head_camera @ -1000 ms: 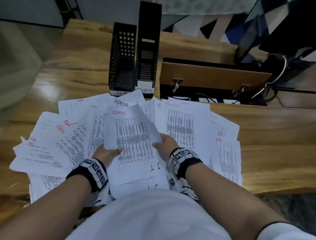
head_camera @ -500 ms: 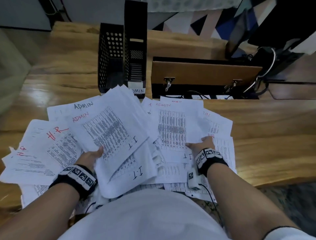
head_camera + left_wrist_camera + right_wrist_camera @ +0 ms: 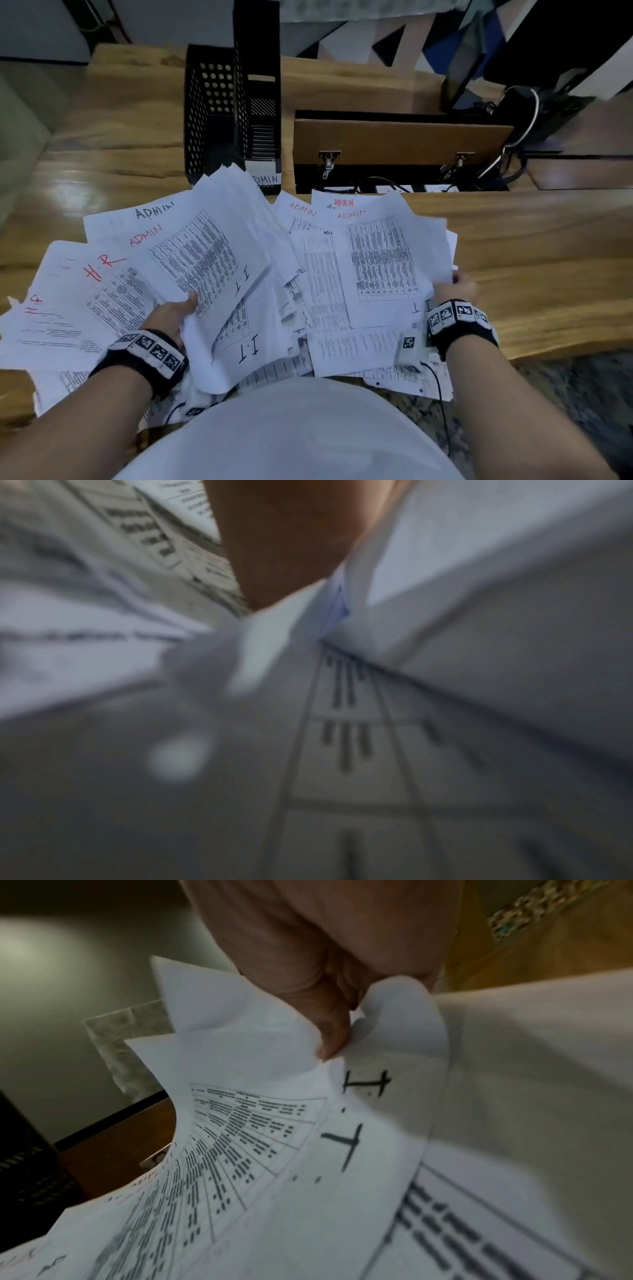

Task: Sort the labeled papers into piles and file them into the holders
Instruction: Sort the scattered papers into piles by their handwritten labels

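Observation:
Printed sheets marked ADMIN, H.R and I.T lie fanned over the wooden desk (image 3: 534,246). My left hand (image 3: 174,317) grips a stack of I.T sheets (image 3: 205,253) by its near edge, thumb on top, the stack lifted and tilted left. The left wrist view is blurred paper with my thumb (image 3: 284,547) above it. My right hand (image 3: 454,291) pinches the right edge of an ADMIN sheet (image 3: 383,260), raised off the pile. In the right wrist view, my fingers (image 3: 329,1031) pinch the curled paper edge (image 3: 404,1010). Two black file holders (image 3: 236,113) stand behind the papers, the right one labelled ADMIN (image 3: 265,179).
A brown hinged box (image 3: 400,144) with metal clasps sits behind the papers at the right, with cables (image 3: 524,116) and dark equipment beyond it. H.R sheets (image 3: 78,294) lie at the far left. Bare desk wood shows right of the papers.
My left hand has swung the I.T stack to the left and lifted it. My right hand has moved right, away from that stack, and picked up the edge of an ADMIN sheet.

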